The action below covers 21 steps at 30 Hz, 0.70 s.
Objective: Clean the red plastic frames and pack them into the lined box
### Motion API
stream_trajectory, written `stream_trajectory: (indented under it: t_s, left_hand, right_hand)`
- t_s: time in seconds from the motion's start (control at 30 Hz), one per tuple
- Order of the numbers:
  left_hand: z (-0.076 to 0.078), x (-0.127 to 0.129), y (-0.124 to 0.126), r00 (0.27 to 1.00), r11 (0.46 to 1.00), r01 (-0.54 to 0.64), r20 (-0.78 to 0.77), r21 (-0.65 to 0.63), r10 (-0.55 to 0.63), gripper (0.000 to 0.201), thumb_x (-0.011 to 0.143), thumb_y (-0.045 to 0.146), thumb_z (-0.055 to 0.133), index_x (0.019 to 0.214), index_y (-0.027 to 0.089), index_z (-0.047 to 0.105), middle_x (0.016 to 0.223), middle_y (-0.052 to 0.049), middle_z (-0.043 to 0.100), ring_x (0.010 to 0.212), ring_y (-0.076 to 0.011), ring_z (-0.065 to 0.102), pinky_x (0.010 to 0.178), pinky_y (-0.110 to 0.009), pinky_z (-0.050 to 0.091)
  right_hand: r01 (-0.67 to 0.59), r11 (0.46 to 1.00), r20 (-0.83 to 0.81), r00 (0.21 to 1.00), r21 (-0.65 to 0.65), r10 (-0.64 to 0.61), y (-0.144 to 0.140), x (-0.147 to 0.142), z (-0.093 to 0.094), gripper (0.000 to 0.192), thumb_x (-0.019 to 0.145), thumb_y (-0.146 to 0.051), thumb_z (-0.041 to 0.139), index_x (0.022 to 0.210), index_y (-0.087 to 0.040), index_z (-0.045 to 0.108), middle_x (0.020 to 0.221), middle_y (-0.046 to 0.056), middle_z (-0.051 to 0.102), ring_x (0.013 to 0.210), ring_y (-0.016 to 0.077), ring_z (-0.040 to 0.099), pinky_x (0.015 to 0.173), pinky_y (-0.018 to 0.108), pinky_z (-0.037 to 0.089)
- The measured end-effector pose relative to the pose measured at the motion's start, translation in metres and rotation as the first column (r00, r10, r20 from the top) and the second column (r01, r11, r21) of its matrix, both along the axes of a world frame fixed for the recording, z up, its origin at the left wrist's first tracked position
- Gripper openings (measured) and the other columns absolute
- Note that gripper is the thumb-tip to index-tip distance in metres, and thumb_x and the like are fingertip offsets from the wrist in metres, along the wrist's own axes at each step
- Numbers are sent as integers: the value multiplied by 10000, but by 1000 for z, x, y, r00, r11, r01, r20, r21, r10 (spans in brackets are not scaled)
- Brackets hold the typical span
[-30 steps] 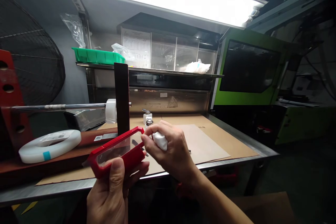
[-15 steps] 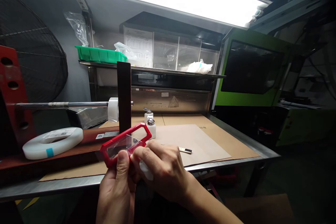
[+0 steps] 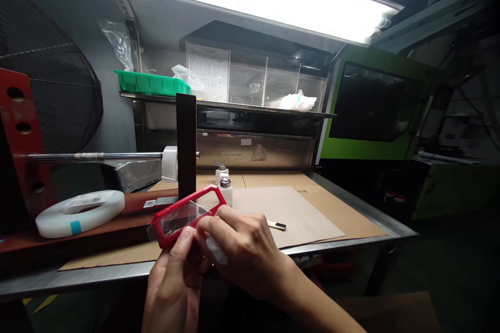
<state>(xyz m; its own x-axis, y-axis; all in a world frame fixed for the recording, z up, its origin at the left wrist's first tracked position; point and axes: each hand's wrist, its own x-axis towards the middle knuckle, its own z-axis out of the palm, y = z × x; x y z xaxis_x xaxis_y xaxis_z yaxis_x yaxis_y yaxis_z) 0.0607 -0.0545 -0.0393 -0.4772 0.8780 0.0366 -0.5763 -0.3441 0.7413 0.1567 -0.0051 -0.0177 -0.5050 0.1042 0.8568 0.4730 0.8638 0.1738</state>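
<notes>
My left hand [image 3: 172, 283] grips a red plastic frame [image 3: 167, 238] at its lower left, thumb on the front edge. The frame is tilted above the table's front edge. A sheet of clear film [image 3: 177, 220] lies across the frame's opening and sticks out a little at the left. My right hand [image 3: 248, 250] is closed, with its fingertips bent against the frame's lower right edge. Tucked under those fingers is a soft white piece [image 3: 216, 251], perhaps cloth or tissue. What the right fingertips pinch is hidden.
Two white pump bottles [image 3: 225, 195] stand behind the frame. A small brush-like tool [image 3: 277, 226] lies on the cardboard [image 3: 351, 216]. At left are a film roll [image 3: 50, 222], a dark upright post [image 3: 186, 145] and a metal rod [image 3: 125, 156]. A green tray [image 3: 152, 83] sits on the shelf.
The left thumb has shifted slightly right and down along the frame's edge. The right fingers have moved a little at the frame. The view has shifted slightly.
</notes>
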Motion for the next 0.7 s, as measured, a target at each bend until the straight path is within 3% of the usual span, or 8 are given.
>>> stream_trajectory:
  t_s: [0.2, 0.33, 0.4, 0.47, 0.53, 0.6, 0.7]
  left_hand:
    - [1, -1, -3, 1000, 1000, -30, 3, -6, 30, 283, 596, 378, 788, 782, 181, 707, 689, 2, 661, 599, -125, 602, 492, -144, 501]
    - [3, 0, -6, 999, 999, -41, -3, 13, 41, 252, 555, 352, 816, 679, 171, 691, 541, 46, 593, 466, -80, 525, 433, -125, 472]
    - [4, -2, -6, 999, 999, -43, -4, 33, 43, 222, 600, 357, 784, 680, 172, 691, 531, 40, 608, 467, -93, 545, 426, -134, 475]
    - [6, -4, -6, 999, 997, -49, -1, 62, 50, 201, 674, 365, 716, 742, 177, 701, 615, 6, 678, 559, -143, 622, 475, -171, 518]
    - [11, -6, -6, 998, 997, -59, 21, 55, 58, 187, 702, 339, 667, 781, 174, 705, 688, -29, 725, 617, -188, 667, 540, -231, 568]
    - [20, -8, -9, 998, 999, -46, 33, 10, 46, 162, 699, 283, 641, 771, 154, 708, 682, -64, 740, 563, -193, 670, 548, -258, 584]
    - [36, -6, -14, 999, 999, -33, 12, -20, 33, 163, 729, 206, 577, 793, 147, 715, 643, -90, 740, 463, -150, 636, 490, -199, 559]
  right_hand:
    - [-2, 1000, 64, 998, 21, 0, -2, 1, 5, 186, 906, -190, 439, 775, -178, 570, 647, -29, 525, 490, 106, 391, 434, 238, 238]
    - [-9, 1000, 71, 997, 10, 8, -6, 1, 3, 169, 897, -208, 459, 779, -183, 577, 649, -29, 545, 495, 105, 412, 433, 232, 252]
    - [-58, 998, 26, 998, -27, 59, -8, 2, 2, 152, 887, -216, 478, 798, -189, 598, 643, -32, 559, 487, 94, 423, 440, 213, 284]
    - [-183, 974, -90, 981, -130, 172, -10, 4, 6, 120, 872, -202, 505, 843, -188, 621, 676, -24, 604, 522, 83, 484, 489, 190, 359]
    - [-343, 900, -281, 921, -267, 268, -9, 8, 15, 100, 855, -195, 538, 866, -175, 635, 715, -9, 641, 585, 81, 541, 563, 184, 419]
    - [-471, 784, -459, 846, -405, 271, -6, 11, 25, 100, 844, -221, 564, 851, -162, 644, 729, 4, 647, 609, 85, 549, 576, 191, 430]
    - [-627, 532, -616, 754, -569, 230, 0, 13, 40, 182, 823, -328, 605, 835, -151, 647, 666, -11, 586, 538, 69, 477, 488, 181, 377]
